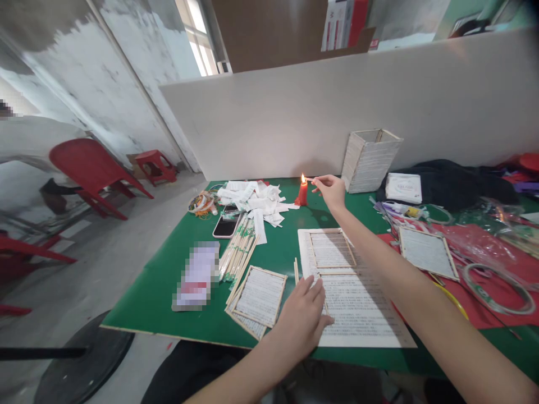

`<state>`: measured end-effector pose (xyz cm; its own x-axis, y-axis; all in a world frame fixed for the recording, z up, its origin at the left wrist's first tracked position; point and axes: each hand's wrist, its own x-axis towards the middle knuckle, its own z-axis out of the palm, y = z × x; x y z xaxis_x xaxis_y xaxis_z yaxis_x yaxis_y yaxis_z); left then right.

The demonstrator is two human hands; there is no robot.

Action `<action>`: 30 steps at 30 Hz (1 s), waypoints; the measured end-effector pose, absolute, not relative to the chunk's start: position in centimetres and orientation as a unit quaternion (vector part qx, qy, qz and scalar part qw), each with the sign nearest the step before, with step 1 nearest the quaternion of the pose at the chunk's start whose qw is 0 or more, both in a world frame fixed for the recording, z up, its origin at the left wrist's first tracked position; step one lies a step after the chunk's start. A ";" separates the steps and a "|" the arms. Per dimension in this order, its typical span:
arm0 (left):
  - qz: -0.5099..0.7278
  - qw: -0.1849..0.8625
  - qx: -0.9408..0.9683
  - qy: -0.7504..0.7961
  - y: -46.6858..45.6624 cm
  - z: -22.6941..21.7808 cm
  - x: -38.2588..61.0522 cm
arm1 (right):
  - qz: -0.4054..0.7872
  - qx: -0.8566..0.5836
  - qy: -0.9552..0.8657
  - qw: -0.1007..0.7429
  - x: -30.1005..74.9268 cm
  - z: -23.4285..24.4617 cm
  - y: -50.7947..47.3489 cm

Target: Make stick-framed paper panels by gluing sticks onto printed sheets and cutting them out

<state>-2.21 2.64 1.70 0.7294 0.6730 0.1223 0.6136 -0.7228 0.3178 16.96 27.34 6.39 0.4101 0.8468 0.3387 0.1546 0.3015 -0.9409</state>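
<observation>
My right hand [330, 189] pinches a short thin stick [310, 179] whose tip is at the flame of a red candle [304, 193]. The stick's exact kind is too small to make out. My left hand [306, 306] rests with fingers apart on the left edge of a printed sheet [366, 320], beside a thin wooden stick [296, 270]. On that sheet lies a rectangular frame of thin sticks [332, 249], partly behind my right arm. Left of my left hand, paper-covered stick frames [259, 294] overlap near the table's front edge.
On the green table [155, 292] are wrapped chopsticks [240, 247], torn white wrappers [261, 202], a phone [226, 225] and a lantern-like paper box [370, 163]. Another paper-covered frame [427, 252] and coiled tubing [499, 289] lie right. A white partition [261, 123] stands behind. A person sits far left.
</observation>
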 end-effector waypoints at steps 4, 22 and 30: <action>0.118 0.127 0.922 0.347 2.6 1.9 -2.2 | 0.264 -0.528 -0.473 0.654 17.0 6.5 27.3; 0.123 0.123 0.922 0.346 2.6 1.8 -2.3 | 0.258 -0.523 -0.475 0.659 17.1 6.5 27.5; 0.118 0.122 0.923 0.344 2.6 1.9 -2.3 | 0.250 -0.534 -0.475 0.653 17.2 6.4 27.5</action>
